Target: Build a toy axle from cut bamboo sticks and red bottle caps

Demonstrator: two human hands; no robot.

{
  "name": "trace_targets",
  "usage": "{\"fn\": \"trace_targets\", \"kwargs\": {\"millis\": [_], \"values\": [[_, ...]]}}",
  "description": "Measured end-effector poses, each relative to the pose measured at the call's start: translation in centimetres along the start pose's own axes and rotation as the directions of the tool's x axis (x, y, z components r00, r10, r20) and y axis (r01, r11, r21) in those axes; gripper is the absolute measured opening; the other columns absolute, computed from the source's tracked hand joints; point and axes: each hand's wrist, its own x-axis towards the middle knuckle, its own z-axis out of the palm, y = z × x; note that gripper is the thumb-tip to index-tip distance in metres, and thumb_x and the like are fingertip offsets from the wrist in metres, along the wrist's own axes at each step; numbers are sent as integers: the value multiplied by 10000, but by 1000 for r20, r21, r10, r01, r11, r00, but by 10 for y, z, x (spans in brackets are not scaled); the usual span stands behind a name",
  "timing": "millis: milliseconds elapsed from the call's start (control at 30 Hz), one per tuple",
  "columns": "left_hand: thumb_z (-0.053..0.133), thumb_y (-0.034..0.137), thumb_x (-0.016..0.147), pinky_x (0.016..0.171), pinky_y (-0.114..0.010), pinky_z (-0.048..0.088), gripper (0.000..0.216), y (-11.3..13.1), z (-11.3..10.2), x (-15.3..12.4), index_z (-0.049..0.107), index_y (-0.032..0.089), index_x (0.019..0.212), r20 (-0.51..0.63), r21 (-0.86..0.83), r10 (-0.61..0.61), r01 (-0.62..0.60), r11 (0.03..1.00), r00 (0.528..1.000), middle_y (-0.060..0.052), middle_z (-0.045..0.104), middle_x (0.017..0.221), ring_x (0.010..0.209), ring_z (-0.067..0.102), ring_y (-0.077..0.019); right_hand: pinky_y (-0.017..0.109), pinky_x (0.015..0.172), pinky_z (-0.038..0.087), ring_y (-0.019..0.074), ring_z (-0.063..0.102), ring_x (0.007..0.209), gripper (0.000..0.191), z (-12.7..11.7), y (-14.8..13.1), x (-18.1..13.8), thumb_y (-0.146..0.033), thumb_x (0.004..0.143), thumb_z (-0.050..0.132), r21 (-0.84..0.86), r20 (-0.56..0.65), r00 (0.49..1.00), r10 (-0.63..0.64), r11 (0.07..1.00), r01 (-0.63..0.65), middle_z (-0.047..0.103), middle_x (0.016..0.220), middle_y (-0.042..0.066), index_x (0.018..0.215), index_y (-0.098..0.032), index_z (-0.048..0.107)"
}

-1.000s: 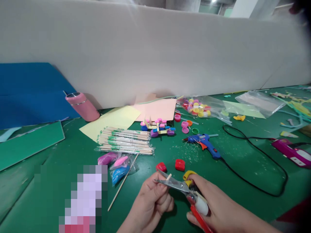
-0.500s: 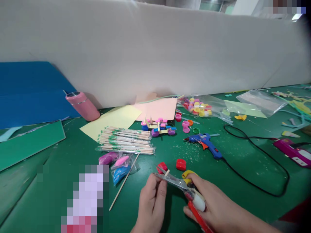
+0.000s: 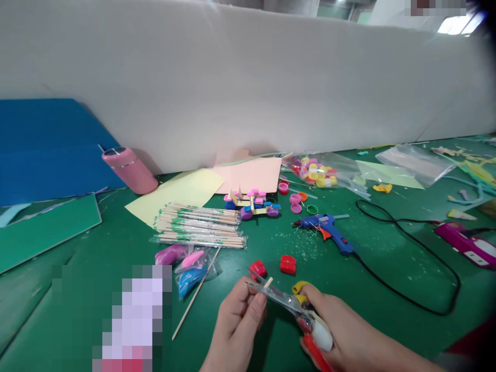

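My left hand (image 3: pixel 238 323) pinches a short wooden stick (image 3: pixel 268 282) between thumb and finger, its pale tip poking up. The blades of a pair of scissors (image 3: pixel 282 299) lie around that stick. My right hand (image 3: pixel 344 323) is closed on the scissors, whose red handle points down; yellow and white parts also show by my fingers. Just past the blades sit two red clay pieces (image 3: pixel 288 264). Left of my left hand lies a long wooden stick (image 3: pixel 196 294), beside bagged purple, pink and blue clay (image 3: pixel 191 279).
Wrapped wooden sticks (image 3: pixel 199 225) and little toy cars (image 3: pixel 258 205) lie farther back. A blue glue gun (image 3: pixel 327 227) with a black cord rests to the right, near a purple power strip (image 3: pixel 465 243). A pink bottle (image 3: pixel 129 169) leans at the left.
The wooden stick's tip shows slightly higher between the blades. My right hand and the scissors' handle have shifted a little right and down.
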Motion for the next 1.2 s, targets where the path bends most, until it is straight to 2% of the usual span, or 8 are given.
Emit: {"fn": "trace_targets", "kwargs": {"millis": [167,300,433,600,733,867,1033,1200], "values": [[561,370,779,456,-226,210,249,-5,0,2,488,172,648,25,-132,-17,20,991,1000,64,329,515,467,284,-76,245,527,353,154,476,590,253,0,7,2,-339,688,556,9,-18,1000,6,1000,-6,564,739,6,857,-206,423],[589,358,759,447,-224,198,233,-4,0,6,483,179,655,169,-369,-80,138,919,982,105,254,427,378,212,-50,246,565,353,157,473,643,311,-4,11,-2,-373,666,600,5,-69,997,-35,999,36,555,812,4,870,-222,420],[597,322,758,443,-216,181,201,-2,0,7,486,182,666,277,-442,-143,259,859,950,117,222,414,358,172,-38,231,510,321,140,457,579,244,-2,14,-4,-350,692,578,29,-22,1000,-19,999,20,563,734,-15,808,-221,406],[568,338,785,469,-223,212,192,-6,1,7,533,164,711,60,-163,-65,74,984,996,70,355,512,458,284,-66,238,506,309,148,489,584,204,3,18,-1,-373,746,532,0,-61,998,-8,1000,8,568,723,1,811,-209,431],[558,319,794,492,-225,244,179,-9,0,6,556,159,713,-55,48,55,-53,997,997,38,424,593,531,339,-86,246,530,319,160,507,617,313,2,18,1,-440,714,576,-2,-81,997,-5,1000,5,573,754,-2,880,-215,433],[548,337,797,477,-228,230,185,-8,-1,7,521,173,713,65,-192,-21,33,981,998,77,322,494,448,271,-72,245,556,332,160,501,656,336,-1,15,-1,-426,704,590,16,-78,997,-29,999,30,566,825,-2,919,-231,421],[574,313,774,444,-225,187,186,-4,-2,6,487,181,674,252,-429,-110,213,878,961,116,230,410,362,173,-47,237,536,327,151,476,630,317,-3,13,-4,-434,695,595,2,-62,997,-41,999,42,555,806,0,849,-224,414],[583,311,771,449,-224,179,181,-5,0,7,494,178,686,225,-448,-118,211,869,967,118,224,419,367,170,-42,229,476,290,134,456,544,235,2,15,-3,-400,744,545,-3,-42,999,-33,999,33,550,692,-14,798,-215,409]]}}
